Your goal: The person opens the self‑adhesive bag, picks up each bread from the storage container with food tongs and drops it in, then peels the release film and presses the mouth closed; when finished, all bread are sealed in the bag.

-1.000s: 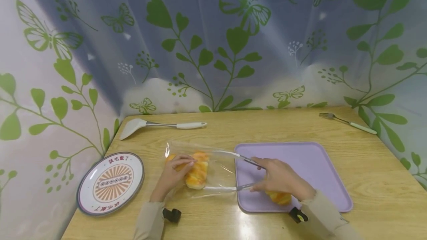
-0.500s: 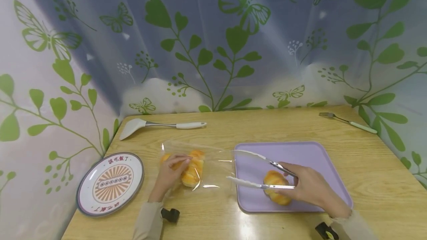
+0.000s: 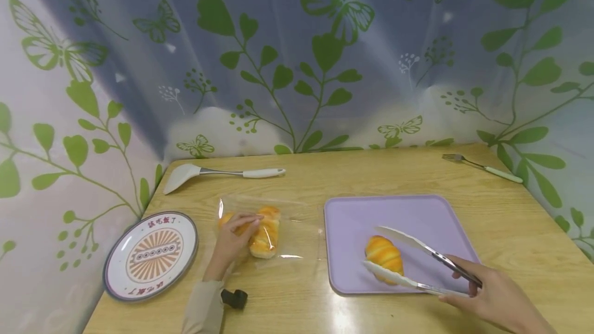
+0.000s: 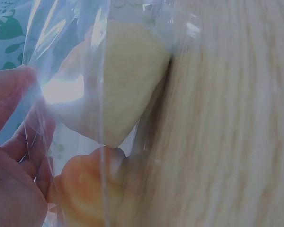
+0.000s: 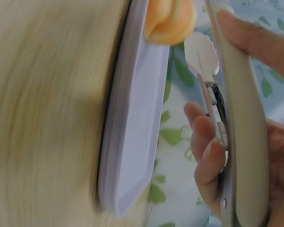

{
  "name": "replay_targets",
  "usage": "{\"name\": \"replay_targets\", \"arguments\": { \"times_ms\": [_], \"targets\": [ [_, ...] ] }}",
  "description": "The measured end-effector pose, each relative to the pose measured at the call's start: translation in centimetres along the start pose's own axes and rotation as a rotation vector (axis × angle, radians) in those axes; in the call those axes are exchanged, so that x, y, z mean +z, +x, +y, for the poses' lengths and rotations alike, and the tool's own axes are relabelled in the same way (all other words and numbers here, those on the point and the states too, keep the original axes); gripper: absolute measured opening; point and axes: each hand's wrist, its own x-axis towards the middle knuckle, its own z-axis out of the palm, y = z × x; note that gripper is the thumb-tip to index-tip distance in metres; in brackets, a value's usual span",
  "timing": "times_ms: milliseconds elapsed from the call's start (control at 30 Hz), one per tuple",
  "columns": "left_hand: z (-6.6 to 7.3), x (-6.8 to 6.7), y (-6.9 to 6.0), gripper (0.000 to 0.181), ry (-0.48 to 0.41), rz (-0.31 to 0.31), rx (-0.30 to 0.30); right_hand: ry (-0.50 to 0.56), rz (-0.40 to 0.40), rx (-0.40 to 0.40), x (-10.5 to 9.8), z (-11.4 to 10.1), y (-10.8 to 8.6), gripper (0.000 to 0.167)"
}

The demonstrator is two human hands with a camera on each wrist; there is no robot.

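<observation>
In the head view, the left hand (image 3: 233, 241) pinches the film of a clear plastic bag (image 3: 301, 236) that lies on the wood table. Inside the bag are bread pieces, one of them a long golden loaf (image 3: 265, 238). The left wrist view shows thumb and fingers on the film beside the bread (image 4: 128, 80). The right hand (image 3: 496, 293) grips metal tongs (image 3: 429, 251) with white tips. Their spread arms stand on either side of a croissant-like bread (image 3: 384, 257) on the purple tray (image 3: 371, 205).
A round patterned plate (image 3: 150, 256) lies at the left. Along the back of the table are a white spatula (image 3: 262, 173) and, at the right, a fork with a green handle (image 3: 503, 173). A patterned curtain (image 3: 278, 66) hangs behind the table.
The right hand has moved right and toward the near edge, drawing the tongs out of the bag's mouth and over the tray to the croissant-like bread. The left hand stays on the bag, shifted slightly left.
</observation>
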Motion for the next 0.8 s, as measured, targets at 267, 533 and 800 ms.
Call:
{"name": "replay_targets", "arguments": {
  "times_ms": [267,533,800],
  "targets": [
    [-0.2,0.1,-0.1,0.014,0.004,0.004,0.067,-0.024,-0.066,0.02,-1.5,2.5,-0.8,0.071],
    [-0.3,-0.2,-0.1,0.016,0.042,-0.04,0.011,-0.011,0.017,-0.023,-0.7,1.7,0.0,0.06],
    [-0.3,-0.2,-0.1,0.016,0.04,-0.036,0.045,0.125,0.084,-0.121,1.2,-1.6,2.3,0.055]
  ]
}}
